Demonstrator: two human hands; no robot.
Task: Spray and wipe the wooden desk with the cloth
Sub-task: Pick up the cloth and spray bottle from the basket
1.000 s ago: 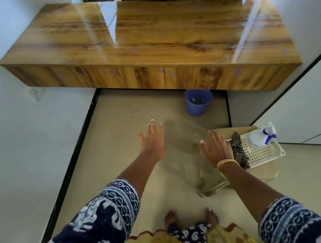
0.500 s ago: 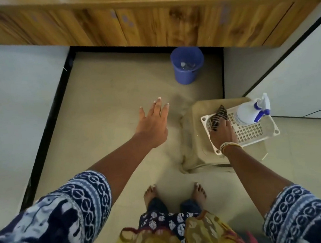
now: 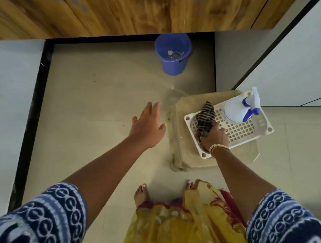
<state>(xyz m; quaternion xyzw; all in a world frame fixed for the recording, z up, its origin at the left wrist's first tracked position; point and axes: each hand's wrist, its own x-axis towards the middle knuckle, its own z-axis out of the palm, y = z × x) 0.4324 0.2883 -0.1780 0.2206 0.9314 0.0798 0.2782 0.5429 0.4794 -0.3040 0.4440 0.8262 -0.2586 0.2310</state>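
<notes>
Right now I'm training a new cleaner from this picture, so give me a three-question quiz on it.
1. True or false: the right hand grips the striped cloth in the white basket.
2. Where does the spray bottle lie? A) on the floor B) in the white basket C) in the blue bucket
3. Fill in: the left hand holds ______.

Key
1. True.
2. B; the basket sits on a beige stool.
3. Nothing; its fingers are straight, above the floor. The wooden desk is not yet sprayed or wiped by either hand.
</notes>
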